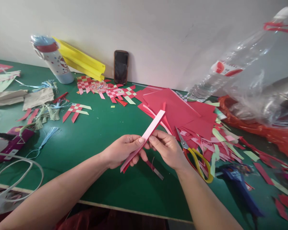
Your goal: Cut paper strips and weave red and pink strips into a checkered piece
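Several pink and red paper strips (154, 124) lie stacked in a slanting bundle above the table. My left hand (123, 149) is closed around the lower half of the bundle, thumb pressed on the pale pink top strip. At the bundle's right edge my right hand (167, 147) pinches the paper between thumb and fingers. Below the hands a narrow red-and-pale strip (155, 170) rests on the table. Scissors (194, 156) with yellow and orange handles lie just right of my right hand. Behind the bundle are stacked red paper sheets (182, 111).
Paper scraps (227, 143) and a blue glue gun (241, 188) cover the right side of the green table (98, 127). A plastic bottle (230, 67) leans on the wall. At the back stand a phone (121, 67) and flask (54, 60). Tassels (46, 139) and woven paper pieces (75, 111) lie left.
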A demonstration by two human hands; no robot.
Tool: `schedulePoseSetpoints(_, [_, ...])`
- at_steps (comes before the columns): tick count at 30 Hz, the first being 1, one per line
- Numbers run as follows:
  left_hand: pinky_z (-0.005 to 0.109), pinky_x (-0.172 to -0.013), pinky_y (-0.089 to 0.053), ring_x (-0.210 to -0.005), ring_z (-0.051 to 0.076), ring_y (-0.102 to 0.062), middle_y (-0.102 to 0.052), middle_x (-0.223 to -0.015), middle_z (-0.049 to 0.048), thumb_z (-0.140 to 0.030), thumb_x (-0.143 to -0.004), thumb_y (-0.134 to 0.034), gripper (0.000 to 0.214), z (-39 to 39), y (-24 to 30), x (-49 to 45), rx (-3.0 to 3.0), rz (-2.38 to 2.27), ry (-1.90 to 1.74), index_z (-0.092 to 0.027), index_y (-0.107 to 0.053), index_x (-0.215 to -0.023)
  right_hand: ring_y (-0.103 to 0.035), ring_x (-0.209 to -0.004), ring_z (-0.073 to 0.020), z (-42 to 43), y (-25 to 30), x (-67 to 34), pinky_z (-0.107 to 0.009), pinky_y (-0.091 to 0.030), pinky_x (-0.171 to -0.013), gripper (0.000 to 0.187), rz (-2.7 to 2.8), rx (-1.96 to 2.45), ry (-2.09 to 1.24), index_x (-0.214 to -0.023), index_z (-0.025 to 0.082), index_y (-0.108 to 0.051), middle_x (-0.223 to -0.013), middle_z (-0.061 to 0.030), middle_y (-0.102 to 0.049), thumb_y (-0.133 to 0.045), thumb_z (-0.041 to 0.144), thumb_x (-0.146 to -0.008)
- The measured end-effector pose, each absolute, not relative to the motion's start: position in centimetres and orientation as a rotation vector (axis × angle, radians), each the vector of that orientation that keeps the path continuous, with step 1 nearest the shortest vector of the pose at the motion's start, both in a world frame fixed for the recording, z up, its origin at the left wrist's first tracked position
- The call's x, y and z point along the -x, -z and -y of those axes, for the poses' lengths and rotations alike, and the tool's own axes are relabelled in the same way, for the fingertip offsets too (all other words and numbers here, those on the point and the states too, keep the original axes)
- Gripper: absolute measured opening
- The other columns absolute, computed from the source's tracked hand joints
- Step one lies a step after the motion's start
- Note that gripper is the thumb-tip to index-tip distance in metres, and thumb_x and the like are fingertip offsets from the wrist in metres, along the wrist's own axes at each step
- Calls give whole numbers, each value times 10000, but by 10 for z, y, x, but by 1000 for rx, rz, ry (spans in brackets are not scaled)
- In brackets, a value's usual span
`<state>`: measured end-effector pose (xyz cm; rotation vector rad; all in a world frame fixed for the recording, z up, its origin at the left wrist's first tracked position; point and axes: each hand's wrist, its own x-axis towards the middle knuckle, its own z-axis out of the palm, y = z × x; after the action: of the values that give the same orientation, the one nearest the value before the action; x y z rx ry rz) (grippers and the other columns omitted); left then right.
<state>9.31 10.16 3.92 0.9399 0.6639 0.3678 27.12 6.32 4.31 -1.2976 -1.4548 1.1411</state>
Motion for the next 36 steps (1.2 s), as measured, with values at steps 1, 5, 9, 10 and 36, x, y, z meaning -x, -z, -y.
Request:
schedulePoseSetpoints(1, [156,-375,-397,-392,48,-484,-656,-642,6,-438,-923,-519,300,-101,-40,-94,-949,-677,-364,-151,-593,-879,-534,-596,-118,-63,-43,-271,-254,-433,-569,218,1453,1319,-1126,-843,197,-660,-672,2,-624,-548,372,-907])
schedulePoseSetpoints(5, [152,-385,-421,-414,56,-534,-652,-647,5,-386,-928,-521,259,-101,-41,-96,-1002,-777,-357,-141,-587,-875,-523,-585,-116,-62,-43,-268,-246,-425,-561,194,1436,1406,-1078,-801,196,-647,-655,7,-616,-548,334,-894])
schedulePoseSetpoints(9, [133,-385,-395,-398,40,-517,-649,-621,-4,-362,-922,-534,248,-101,-40,-97,-1057,-823,-377,-138,-586,-828,-492,-569,-114,-60,-44,-266,-240,-414,-544,183,1422,1434,-1054,-776,199,-642,-648,14,-596,-551,326,-872])
schedulePoseSetpoints(10, [131,-389,-391,-400,38,-518,-652,-619,-4,-356,-919,-538,243,-101,-40,-96,-1069,-822,-381,-139,-588,-821,-485,-565,-113,-60,-44,-266,-239,-412,-542,181,1422,1434,-1047,-769,200,-640,-643,15,-592,-553,323,-868])
schedulePoseSetpoints(36, [175,-536,-491,-579,92,-657,-697,-766,36,-414,-940,-477,304,-98,-33,-95,-1407,-820,-450,-145,-599,-869,-487,-567,-111,-61,-39,-269,-234,-401,-560,344,1543,1463,-892,-670,200,-557,-616,17,-563,-524,434,-921])
